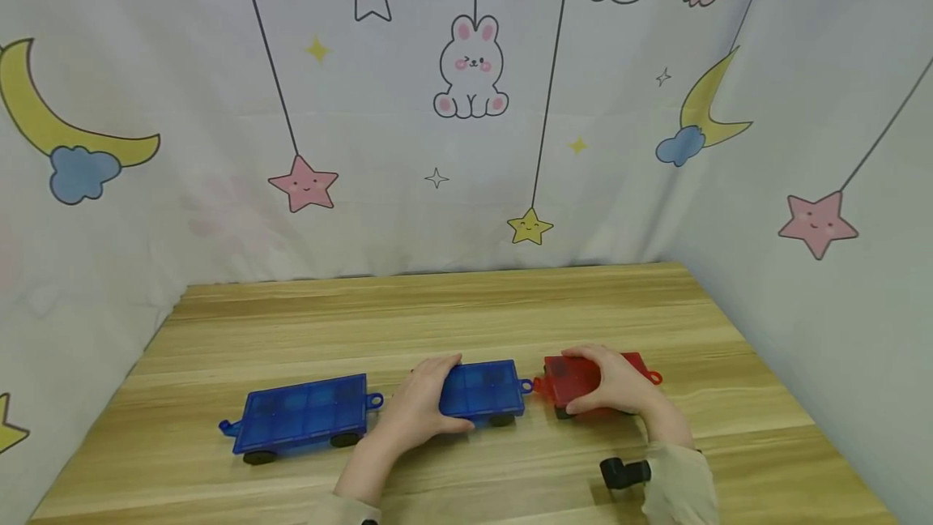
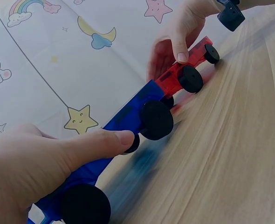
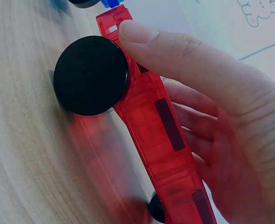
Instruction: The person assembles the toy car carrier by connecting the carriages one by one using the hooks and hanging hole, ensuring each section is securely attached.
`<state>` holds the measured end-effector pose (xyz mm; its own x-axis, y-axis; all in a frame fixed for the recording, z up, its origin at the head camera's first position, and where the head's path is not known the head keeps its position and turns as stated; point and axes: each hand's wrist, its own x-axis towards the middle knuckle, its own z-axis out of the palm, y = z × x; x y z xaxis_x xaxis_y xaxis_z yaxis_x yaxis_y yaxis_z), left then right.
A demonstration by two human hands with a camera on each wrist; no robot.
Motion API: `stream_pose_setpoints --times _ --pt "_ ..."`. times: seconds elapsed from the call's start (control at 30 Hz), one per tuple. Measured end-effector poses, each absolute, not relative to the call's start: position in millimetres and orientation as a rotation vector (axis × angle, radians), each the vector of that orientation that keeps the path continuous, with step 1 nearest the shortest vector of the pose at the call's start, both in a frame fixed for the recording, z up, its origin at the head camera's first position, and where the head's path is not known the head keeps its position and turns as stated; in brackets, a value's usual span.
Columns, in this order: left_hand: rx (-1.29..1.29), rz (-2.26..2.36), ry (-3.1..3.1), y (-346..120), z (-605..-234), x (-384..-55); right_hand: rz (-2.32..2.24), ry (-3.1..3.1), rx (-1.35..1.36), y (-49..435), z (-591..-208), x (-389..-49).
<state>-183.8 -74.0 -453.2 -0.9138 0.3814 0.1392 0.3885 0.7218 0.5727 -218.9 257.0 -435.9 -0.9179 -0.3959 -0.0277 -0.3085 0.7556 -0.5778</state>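
Observation:
In the head view, my left hand (image 1: 417, 405) grips a translucent blue toy train car (image 1: 483, 389) across its left part, thumb along the near side. My right hand (image 1: 621, 383) holds a red toy train car (image 1: 567, 379), its thumb at the near edge and its fingers over the far side. Between the two cars, the blue ring (image 1: 526, 386) and the red coupling (image 1: 540, 385) meet or nearly meet; whether they are hooked, I cannot tell. The right wrist view shows the thumb pressed on the red car (image 3: 149, 121) just above a black wheel (image 3: 91, 75).
A second, longer blue train car (image 1: 306, 411) stands left of my left hand, with a hook on its left end and a ring on its right. The wooden table (image 1: 437, 314) ends at a white printed curtain (image 1: 379, 120) behind and at both sides.

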Motion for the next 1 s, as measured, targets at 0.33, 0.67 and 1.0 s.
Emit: stream_pose_setpoints --times 0.33,0.67,1.0 --pt "-0.677 -1.031 -2.882 -74.2 -453.4 -183.3 -0.862 2.814 -0.556 256.1 -435.4 -218.2" --pt "-0.674 -1.087 -2.872 -74.4 -454.0 -183.0 -0.864 2.814 -0.550 255.0 -434.5 -217.6" --pt "-0.653 -1.096 -2.884 -73.3 -454.2 -183.6 -0.887 2.787 -0.577 249.2 -433.8 -218.0"
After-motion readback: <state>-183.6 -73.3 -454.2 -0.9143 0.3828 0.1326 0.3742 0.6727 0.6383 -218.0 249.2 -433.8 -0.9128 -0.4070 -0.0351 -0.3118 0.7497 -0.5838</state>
